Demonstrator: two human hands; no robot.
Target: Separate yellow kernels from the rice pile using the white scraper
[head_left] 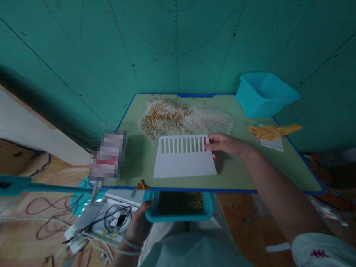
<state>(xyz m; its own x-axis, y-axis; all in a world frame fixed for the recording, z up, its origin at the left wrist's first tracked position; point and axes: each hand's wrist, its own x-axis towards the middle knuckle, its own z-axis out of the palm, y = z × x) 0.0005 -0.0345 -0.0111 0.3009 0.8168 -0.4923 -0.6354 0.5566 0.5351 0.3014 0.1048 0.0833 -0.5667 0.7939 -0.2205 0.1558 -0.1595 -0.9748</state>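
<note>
My right hand (222, 144) pinches a flat white plastic scraper with a row of slots (185, 166).
I hold its upper right corner over the pale green, blue-edged table (239, 175), beside spread tan beans (158, 118) and whitish grains (212, 120); my left hand (140, 223) grips the turquoise rectangular plastic tub (180, 219) below the near edge.

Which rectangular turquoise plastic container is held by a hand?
The shallow turquoise plastic tray, gripped by the left hand; the deep turquoise plastic bin stands untouched on the right.
</note>
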